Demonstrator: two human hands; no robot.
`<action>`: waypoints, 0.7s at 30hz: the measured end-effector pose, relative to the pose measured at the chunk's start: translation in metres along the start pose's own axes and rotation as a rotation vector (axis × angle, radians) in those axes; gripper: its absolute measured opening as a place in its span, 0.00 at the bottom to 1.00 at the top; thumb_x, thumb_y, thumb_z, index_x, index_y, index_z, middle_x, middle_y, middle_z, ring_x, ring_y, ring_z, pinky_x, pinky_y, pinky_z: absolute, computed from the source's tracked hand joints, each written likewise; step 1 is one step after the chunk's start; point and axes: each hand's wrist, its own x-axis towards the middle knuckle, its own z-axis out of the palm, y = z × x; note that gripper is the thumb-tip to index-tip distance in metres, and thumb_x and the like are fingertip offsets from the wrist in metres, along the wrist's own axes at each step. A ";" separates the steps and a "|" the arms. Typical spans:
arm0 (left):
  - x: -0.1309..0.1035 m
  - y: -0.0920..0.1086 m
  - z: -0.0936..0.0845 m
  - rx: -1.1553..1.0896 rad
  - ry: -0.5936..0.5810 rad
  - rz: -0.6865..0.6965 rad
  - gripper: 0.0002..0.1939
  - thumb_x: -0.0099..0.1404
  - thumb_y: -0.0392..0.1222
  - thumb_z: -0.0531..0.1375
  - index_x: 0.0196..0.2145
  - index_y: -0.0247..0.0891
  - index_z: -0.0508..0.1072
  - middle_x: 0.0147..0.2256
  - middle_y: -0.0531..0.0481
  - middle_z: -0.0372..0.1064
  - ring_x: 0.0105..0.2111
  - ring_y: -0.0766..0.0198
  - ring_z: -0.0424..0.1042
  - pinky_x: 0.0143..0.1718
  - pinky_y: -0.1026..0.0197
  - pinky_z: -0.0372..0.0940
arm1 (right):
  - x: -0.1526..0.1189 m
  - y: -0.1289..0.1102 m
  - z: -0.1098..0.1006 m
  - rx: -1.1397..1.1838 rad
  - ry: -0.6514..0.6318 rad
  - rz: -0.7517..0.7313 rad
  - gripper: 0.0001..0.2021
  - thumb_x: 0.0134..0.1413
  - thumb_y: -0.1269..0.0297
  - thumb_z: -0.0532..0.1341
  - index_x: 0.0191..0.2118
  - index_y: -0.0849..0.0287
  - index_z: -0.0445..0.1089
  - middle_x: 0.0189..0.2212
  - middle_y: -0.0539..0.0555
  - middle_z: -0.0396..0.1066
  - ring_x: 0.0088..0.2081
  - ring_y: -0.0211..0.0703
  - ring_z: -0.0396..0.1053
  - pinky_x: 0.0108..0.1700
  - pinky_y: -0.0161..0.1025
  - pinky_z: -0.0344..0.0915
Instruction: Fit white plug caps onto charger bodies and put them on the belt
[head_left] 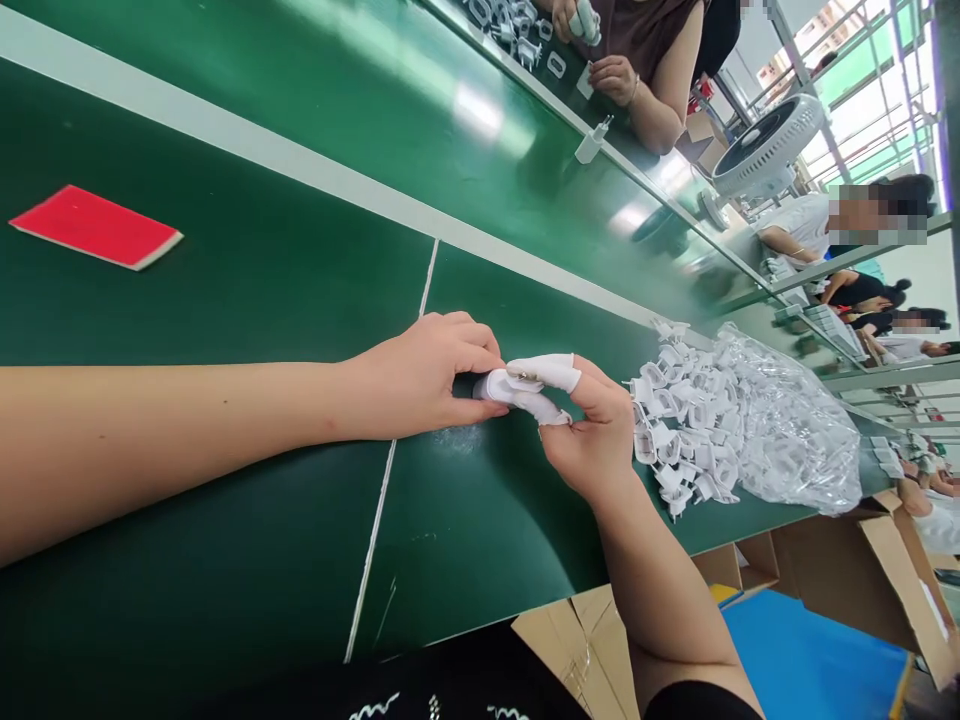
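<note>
A small white plastic plug piece [493, 386] is pinched between both hands just above the green table. My left hand [427, 378] comes in from the left, with its thumb and fingertips closed on one end. On the other end, my right hand [592, 425] pinches with its thumb and index finger, both in white finger covers. The fingers hide much of the piece, so its exact shape does not show. To the right of my right hand lies a heap of white plug parts [690, 420], partly spilling from a clear plastic bag [799, 430].
A red rectangular pad [96, 228] lies at the left on the green table [247, 290]. Across the table, a co-worker's hands [615, 80] handle white parts, near a lone plug [593, 142]. Cardboard boxes [847, 570] stand below the table edge. A white fan [769, 148] stands further back.
</note>
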 end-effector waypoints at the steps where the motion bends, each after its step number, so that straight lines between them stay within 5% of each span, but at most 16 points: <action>1: 0.000 0.000 0.000 0.005 0.003 0.001 0.16 0.66 0.57 0.61 0.39 0.44 0.81 0.41 0.49 0.73 0.45 0.51 0.67 0.46 0.51 0.61 | 0.000 0.000 0.001 -0.010 0.012 -0.005 0.13 0.62 0.74 0.62 0.46 0.49 0.79 0.39 0.51 0.82 0.40 0.41 0.79 0.43 0.40 0.76; 8: 0.001 0.002 0.001 0.034 -0.004 0.000 0.16 0.67 0.57 0.61 0.38 0.43 0.81 0.40 0.49 0.73 0.42 0.52 0.68 0.44 0.52 0.61 | -0.002 -0.001 0.003 -0.016 0.029 0.031 0.12 0.62 0.71 0.61 0.44 0.46 0.79 0.38 0.49 0.82 0.38 0.42 0.79 0.52 0.47 0.77; 13: 0.002 0.002 0.001 0.054 -0.005 -0.021 0.18 0.66 0.58 0.60 0.38 0.44 0.81 0.41 0.48 0.74 0.43 0.51 0.68 0.44 0.51 0.61 | -0.005 -0.005 0.002 -0.062 0.166 0.023 0.13 0.60 0.70 0.62 0.45 0.45 0.78 0.37 0.49 0.82 0.39 0.46 0.79 0.61 0.59 0.72; 21: 0.001 -0.003 0.004 0.036 0.014 0.002 0.17 0.66 0.58 0.60 0.37 0.44 0.81 0.40 0.48 0.74 0.42 0.52 0.68 0.43 0.52 0.60 | -0.003 -0.004 0.005 -0.095 0.078 -0.017 0.16 0.60 0.75 0.62 0.45 0.46 0.78 0.37 0.50 0.81 0.36 0.42 0.78 0.65 0.59 0.66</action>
